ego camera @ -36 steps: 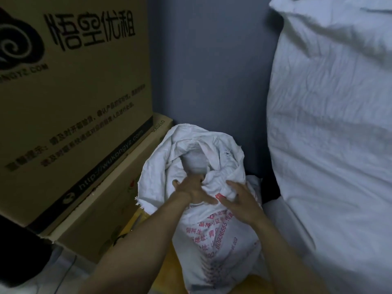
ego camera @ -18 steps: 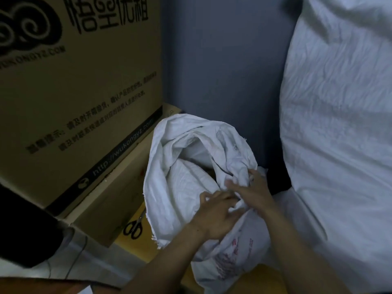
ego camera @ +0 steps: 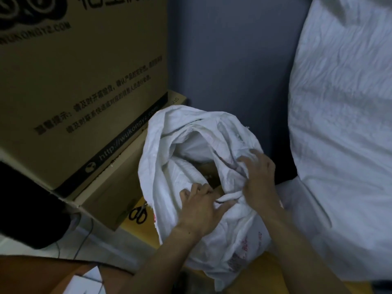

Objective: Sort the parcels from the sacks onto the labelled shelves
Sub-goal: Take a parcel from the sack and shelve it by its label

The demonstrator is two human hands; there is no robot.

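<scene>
Sackcloth of the white woven sack (ego camera: 157,177), standing between the cardboard box (ego camera: 84,81) at left and the big white sack (ego camera: 339,124) at right, looks limp, light and slippery, so gathered folds should hold best: left hand (ego camera: 199,211) grips its near rim, right hand (ego camera: 259,179) bunches its right rim.

Cardboard box (ego camera: 84,81): "WUKONGYZ.COM"; black strip (ego camera: 127,143): "http://wukongyz.com" (red print on sack (ego camera: 233,230) unreadable)

sack (ego camera: 167,187): white (red print) | box (ego camera: 84,85): brown | scissors (ego camera: 139,213): black
</scene>
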